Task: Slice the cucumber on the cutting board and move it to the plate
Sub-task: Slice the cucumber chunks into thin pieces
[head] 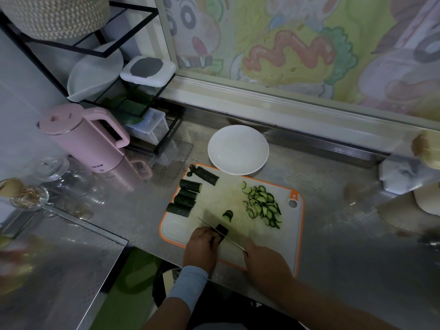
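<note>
One cucumber piece is held by the left hand, directly beside it; the knife, gripped by the right hand, is laid across its long axis.

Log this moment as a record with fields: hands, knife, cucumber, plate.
left hand: holds cucumber piece on cutting board
right hand: grips knife, blade against the piece
sliced pile: board's right side
uncut chunks: five, board's left side
plate: white, no slices, beyond the board
</note>
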Motion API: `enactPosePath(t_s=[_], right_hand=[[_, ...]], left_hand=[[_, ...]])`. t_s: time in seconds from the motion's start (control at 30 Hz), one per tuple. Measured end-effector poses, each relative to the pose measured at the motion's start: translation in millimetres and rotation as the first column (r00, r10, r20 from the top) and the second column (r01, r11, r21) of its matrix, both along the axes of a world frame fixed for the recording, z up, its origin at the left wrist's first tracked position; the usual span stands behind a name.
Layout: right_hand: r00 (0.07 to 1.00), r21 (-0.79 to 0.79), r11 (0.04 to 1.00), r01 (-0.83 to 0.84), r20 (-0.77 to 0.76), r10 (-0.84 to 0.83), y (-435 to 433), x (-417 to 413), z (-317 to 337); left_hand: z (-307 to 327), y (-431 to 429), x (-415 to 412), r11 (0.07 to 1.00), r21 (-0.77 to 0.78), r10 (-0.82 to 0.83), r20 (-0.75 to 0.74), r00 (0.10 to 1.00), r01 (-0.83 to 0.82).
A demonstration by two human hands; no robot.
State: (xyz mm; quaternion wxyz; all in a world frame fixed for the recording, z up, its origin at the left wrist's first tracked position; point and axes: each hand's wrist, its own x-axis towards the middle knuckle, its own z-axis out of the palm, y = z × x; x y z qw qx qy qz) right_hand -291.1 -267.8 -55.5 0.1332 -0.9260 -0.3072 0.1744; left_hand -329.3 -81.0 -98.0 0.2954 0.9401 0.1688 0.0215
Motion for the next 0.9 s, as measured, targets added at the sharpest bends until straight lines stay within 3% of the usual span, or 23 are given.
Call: enactPosePath(t_s=[0.13,0.27,0.47,0.9], right_hand=[[0.999,-0.017,1.000,-0.017,-0.041,0.016,7.6,2.1,-9.9],[0.998,0.072,0.997,-0.007,-0.059,0.011,25.9,7.5,-17.1],[1.000,0.082,0.996,-0.020,0.016,0.019,38.0,12.5,-13.8],[1.000,-0.037,0.999,0.002,-0.013,-0.003,3.9,2.5,-0.3]], left_hand=[[1.7,-0.6,0.8,1.000,-0.006,0.000,-0.012,1.000,0.000],[4.0,-1.5,0.3,1.000,-0.005,0.020,0.003,1.000,-0.020],[-1.2,-0.9,0.5,1.000,0.004,-0.006,0.004,1.000,0.006],[3.3,0.3,-1.5,1.000,0.000,0.012,0.020,1.000,-0.012]])
